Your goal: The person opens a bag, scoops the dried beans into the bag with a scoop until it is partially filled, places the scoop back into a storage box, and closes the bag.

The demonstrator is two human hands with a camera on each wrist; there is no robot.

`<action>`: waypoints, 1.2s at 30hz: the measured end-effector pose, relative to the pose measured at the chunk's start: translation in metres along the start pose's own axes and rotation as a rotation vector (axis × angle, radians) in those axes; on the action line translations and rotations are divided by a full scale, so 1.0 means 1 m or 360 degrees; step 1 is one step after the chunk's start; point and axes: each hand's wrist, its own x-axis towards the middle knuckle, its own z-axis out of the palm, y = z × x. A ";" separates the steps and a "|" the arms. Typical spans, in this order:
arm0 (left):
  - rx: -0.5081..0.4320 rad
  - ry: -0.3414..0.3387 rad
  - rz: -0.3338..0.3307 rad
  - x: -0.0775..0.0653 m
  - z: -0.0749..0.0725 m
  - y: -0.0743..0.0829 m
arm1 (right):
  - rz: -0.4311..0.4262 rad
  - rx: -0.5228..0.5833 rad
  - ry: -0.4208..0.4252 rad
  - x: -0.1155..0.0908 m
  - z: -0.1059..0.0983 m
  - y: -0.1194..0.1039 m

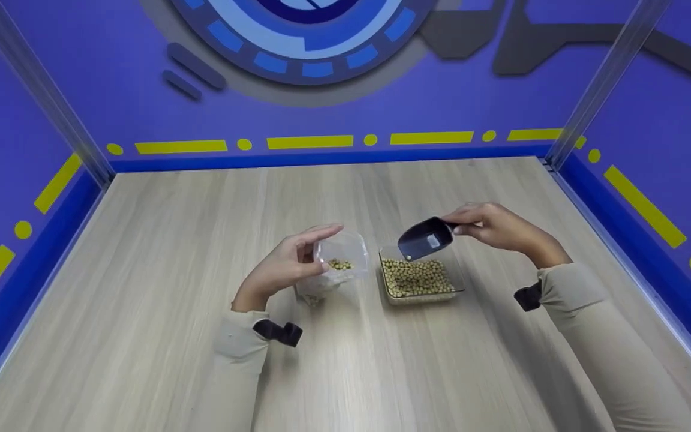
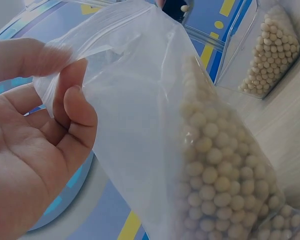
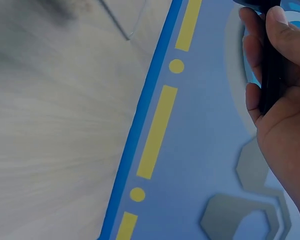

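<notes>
My left hand (image 1: 285, 262) pinches the top edge of a clear zip bag (image 1: 345, 249) and holds its mouth apart. Round pale beans (image 2: 215, 175) fill the lower part of the bag, seen best in the left wrist view. My right hand (image 1: 495, 227) grips the handle of a black scoop (image 1: 426, 239), its fingers wrapped round it in the right wrist view. The scoop tilts down to the left over a clear rectangular container (image 1: 458, 277) of the same beans. One or so beans show at the scoop's lip; the rest of its inside looks bare.
Bag and container stand side by side on a light wooden table (image 1: 171, 252). Blue-purple panels (image 1: 333, 120) with yellow marks enclose the table at the back and both sides. Black wrist straps (image 1: 278, 332) sit on both sleeves.
</notes>
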 end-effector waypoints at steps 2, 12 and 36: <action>-0.0014 -0.0006 0.0003 0.000 0.000 0.000 | 0.0019 -0.0021 -0.0019 -0.005 0.000 0.004; -0.0070 -0.0015 -0.0032 0.000 0.002 -0.003 | 0.0084 -0.0133 -0.0141 -0.019 0.000 0.013; -0.0158 -0.0068 -0.0031 0.003 0.005 -0.007 | 0.0005 -0.1013 -0.0363 -0.008 -0.002 -0.029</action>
